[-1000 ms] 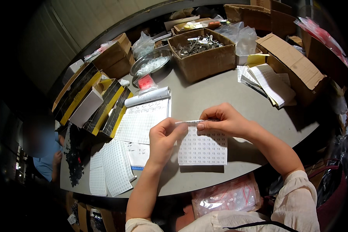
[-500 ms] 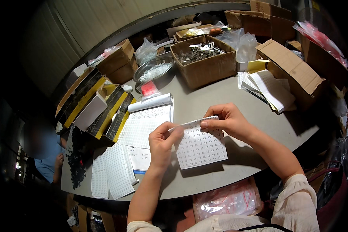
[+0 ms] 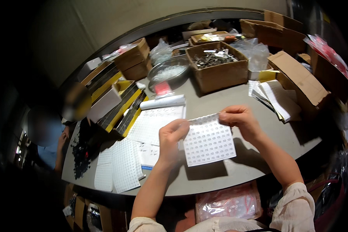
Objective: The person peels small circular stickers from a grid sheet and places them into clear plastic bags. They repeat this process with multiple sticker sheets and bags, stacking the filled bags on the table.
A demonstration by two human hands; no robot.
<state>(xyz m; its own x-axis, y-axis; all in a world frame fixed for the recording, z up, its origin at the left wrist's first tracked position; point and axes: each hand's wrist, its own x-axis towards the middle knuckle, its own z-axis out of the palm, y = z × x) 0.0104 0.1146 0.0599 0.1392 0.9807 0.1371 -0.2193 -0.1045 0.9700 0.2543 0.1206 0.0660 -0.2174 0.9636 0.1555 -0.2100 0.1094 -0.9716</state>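
Note:
Between my two hands hangs a white sticker sheet [image 3: 208,141] with rows of small printed marks, held above the grey table. My left hand [image 3: 172,135] pinches its upper left corner, thumb against fingers. At the upper right corner, my right hand [image 3: 239,118] grips the sheet the same way. The sheet's lower edge hangs free and casts a shadow on the tabletop. Left of my left hand lie an open notepad [image 3: 164,112] with a rolled top page and more printed sheets [image 3: 125,166] spread near the table edge.
A cardboard box of metal parts [image 3: 216,73] stands at the back, beside a metal bowl of clear pieces [image 3: 170,73]. Yellow-edged black trays [image 3: 116,104] and small black parts [image 3: 81,154] are at left. Papers [image 3: 276,96] lie right. Another person's hand [image 3: 63,137] shows far left.
The view has shifted, so the table things sit further right. My right hand has moved along the sheet's top edge to its right corner, and the sheet now hangs flatter.

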